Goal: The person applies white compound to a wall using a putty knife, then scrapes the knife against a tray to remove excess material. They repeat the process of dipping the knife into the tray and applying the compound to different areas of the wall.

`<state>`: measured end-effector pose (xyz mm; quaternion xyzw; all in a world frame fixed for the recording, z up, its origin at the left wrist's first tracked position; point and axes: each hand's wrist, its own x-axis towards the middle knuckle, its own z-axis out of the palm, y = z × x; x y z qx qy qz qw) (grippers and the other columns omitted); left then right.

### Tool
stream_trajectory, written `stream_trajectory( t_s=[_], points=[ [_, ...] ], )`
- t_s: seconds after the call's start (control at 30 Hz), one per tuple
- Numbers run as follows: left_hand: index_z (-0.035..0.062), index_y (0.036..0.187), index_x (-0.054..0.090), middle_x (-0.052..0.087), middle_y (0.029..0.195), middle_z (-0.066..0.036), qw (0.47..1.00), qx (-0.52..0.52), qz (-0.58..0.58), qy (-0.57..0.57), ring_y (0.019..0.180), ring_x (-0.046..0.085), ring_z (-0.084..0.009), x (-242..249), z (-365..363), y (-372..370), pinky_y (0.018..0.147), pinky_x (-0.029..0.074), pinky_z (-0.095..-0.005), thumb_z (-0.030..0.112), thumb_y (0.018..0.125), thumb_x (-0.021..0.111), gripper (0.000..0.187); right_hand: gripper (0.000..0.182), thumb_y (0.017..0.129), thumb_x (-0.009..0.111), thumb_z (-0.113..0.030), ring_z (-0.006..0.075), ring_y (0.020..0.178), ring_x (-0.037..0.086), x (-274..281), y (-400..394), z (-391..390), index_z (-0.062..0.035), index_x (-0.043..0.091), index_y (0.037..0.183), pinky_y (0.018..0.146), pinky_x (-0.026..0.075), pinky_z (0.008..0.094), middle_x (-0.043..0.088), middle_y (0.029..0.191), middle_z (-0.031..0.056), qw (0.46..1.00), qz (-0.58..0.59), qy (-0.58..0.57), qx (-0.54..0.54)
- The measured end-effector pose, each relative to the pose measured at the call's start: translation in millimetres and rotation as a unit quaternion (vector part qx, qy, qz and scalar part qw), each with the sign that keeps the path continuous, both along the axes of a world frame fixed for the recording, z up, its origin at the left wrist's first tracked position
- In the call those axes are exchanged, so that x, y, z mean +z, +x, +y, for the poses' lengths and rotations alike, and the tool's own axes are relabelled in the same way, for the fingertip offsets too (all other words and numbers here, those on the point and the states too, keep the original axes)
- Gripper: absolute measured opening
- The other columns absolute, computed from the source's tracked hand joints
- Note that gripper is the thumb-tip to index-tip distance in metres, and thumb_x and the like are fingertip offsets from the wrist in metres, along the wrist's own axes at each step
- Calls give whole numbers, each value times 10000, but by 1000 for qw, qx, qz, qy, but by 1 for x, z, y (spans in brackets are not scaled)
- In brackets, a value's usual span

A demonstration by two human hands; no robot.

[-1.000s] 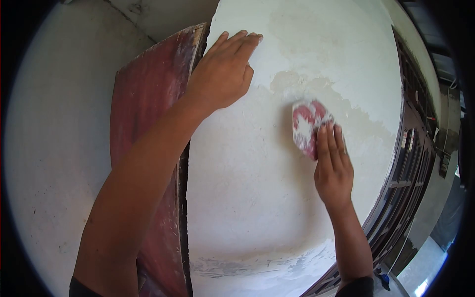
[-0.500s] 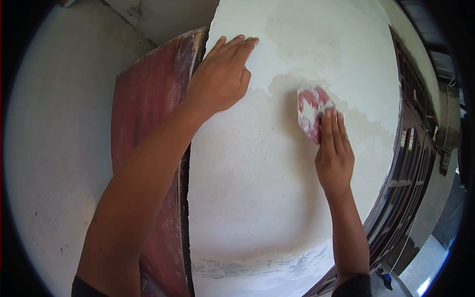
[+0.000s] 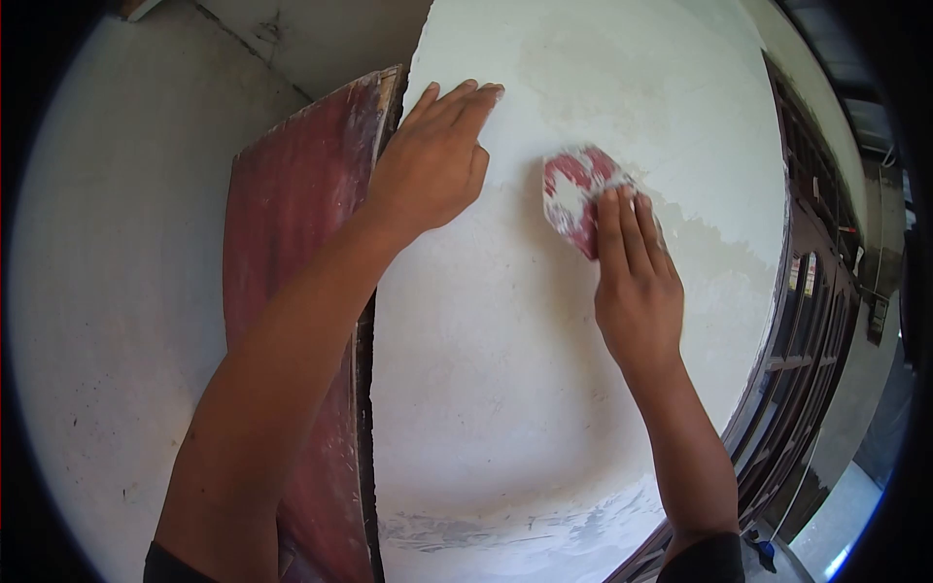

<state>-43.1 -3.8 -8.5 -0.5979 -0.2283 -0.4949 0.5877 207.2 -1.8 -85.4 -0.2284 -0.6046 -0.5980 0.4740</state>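
Observation:
Flat against the upper left of a white wall rests my left hand, fingers spread and holding nothing, close to the edge of a dark red wooden panel. My right hand presses a red and white pad onto the wall, right of the middle. The pad is smeared with white, and its left part shows beyond my fingertips. Damp-looking darker patches mark the wall around and to the right of the pad.
At the right edge of the wall stands a dark wooden frame with glass panes. Another pale wall lies at the left, behind the red panel. Grey streaks cross the lower part of the white wall.
My right hand and the pad have moved left and slightly up across the wall. My left hand stays on the wall near the panel; the view has shifted slightly.

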Motion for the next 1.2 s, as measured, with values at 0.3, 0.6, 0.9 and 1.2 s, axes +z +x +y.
stream_trajectory(
  t_s=[0.3,0.6,0.9,1.2],
  points=[
    [9,1382,503,590,1368,-164,1000,24,-7,-9,1365,487,-284,-1,-2,0,1200,320,-467,26,884,518,499,474,927,572,-67,442,1185,630,-68,-5,-17,152,501,1341,935,572,465,627,1242,314,995,-64,-47,-67],
    [5,1391,499,573,1391,-170,1000,6,-10,-11,1362,484,-318,0,0,-1,1198,321,-473,-37,883,462,512,441,950,551,-85,405,1202,626,1,-15,2,132,518,1332,978,550,443,627,1256,280,998,-25,16,-63],
    [16,1378,508,585,1379,-155,1000,23,-10,-8,1368,484,-282,-1,-1,0,1200,321,-463,30,887,511,491,459,960,595,-111,411,1194,633,-65,4,-21,119,525,1351,959,561,463,636,1259,280,995,-90,-36,-22],
    [12,1389,502,568,1402,-164,1000,7,-7,-20,1360,486,-319,0,-3,-1,1195,325,-477,-34,883,461,510,459,960,585,-140,391,1221,617,-24,10,27,111,522,1339,957,566,436,620,1275,272,995,-22,19,-99]
  ],
)
